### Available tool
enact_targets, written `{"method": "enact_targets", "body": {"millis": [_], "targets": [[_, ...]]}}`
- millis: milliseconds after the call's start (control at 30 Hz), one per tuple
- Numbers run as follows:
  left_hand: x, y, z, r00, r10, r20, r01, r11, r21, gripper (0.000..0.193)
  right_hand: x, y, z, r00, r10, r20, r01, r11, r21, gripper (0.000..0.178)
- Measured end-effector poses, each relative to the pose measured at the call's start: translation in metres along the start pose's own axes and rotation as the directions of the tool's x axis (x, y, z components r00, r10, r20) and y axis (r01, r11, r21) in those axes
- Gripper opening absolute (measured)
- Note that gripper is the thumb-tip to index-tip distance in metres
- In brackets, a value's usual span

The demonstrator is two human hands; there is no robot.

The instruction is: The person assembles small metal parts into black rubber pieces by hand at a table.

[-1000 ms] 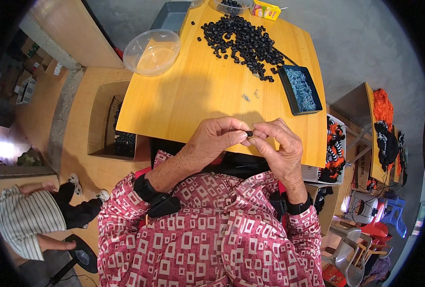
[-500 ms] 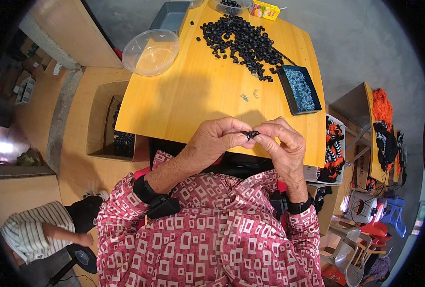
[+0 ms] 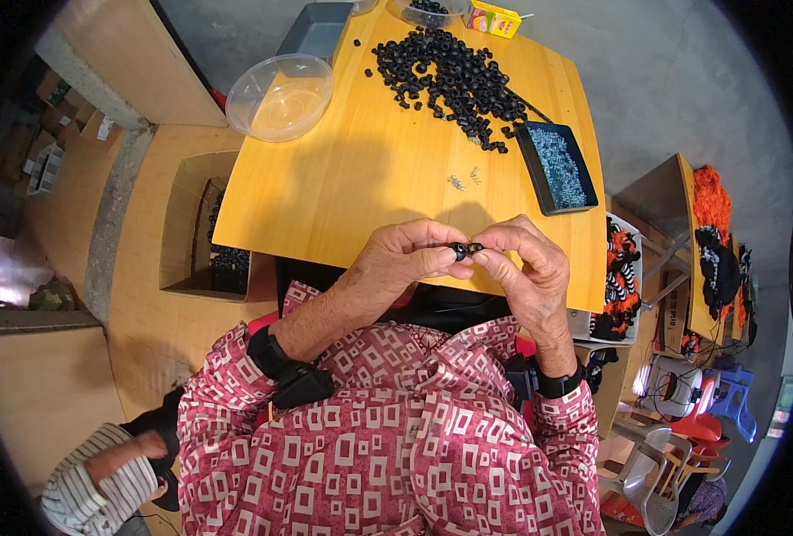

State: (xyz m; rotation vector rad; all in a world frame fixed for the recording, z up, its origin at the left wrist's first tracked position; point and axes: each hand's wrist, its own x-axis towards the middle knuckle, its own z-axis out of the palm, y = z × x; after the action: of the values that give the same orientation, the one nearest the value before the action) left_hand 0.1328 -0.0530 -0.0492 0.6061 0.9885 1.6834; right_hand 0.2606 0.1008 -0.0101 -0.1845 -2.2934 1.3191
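Over the near edge of the yellow wooden table (image 3: 262,205), both my hands meet fingertip to fingertip. My left hand (image 3: 405,255) pinches a small round black part (image 3: 458,251). A second small black piece (image 3: 475,248) is pinched between thumb and forefinger of my right hand (image 3: 529,268). The two pieces are very close together; whether they are joined I cannot tell. Beyond the hands lie a few small shiny bits (image 3: 456,182), perhaps springs. A large heap of small black parts (image 3: 450,80) covers the far middle of the table.
A black tray (image 3: 579,211) of small bluish-silver pieces stands at the right. Far left are a clear plastic bowl (image 3: 245,100) and a grey tray (image 3: 314,34). A yellow box (image 3: 495,20) sits at the back. On the floor is a cardboard box (image 3: 182,223); a person in stripes (image 3: 102,473) is at lower left.
The two black pieces between my fingertips have turned and now show a little apart. My hands stay in nearly the same place. The person in stripes has moved lower and to the right.
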Motion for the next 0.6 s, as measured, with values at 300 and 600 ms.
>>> {"method": "enact_targets", "body": {"millis": [300,600], "targets": [[-0.001,0.000,-0.001,0.998,0.054,-0.028,-0.050,0.989,0.139,0.020,0.005,-0.007,-0.002,0.994,-0.090,0.060,0.100,0.977,-0.189,0.012],[0.001,-0.006,-0.006,0.998,0.055,-0.033,-0.046,0.975,0.217,0.022,0.013,-0.014,-0.003,0.949,-0.245,0.200,0.302,0.889,-0.344,0.017]]}}
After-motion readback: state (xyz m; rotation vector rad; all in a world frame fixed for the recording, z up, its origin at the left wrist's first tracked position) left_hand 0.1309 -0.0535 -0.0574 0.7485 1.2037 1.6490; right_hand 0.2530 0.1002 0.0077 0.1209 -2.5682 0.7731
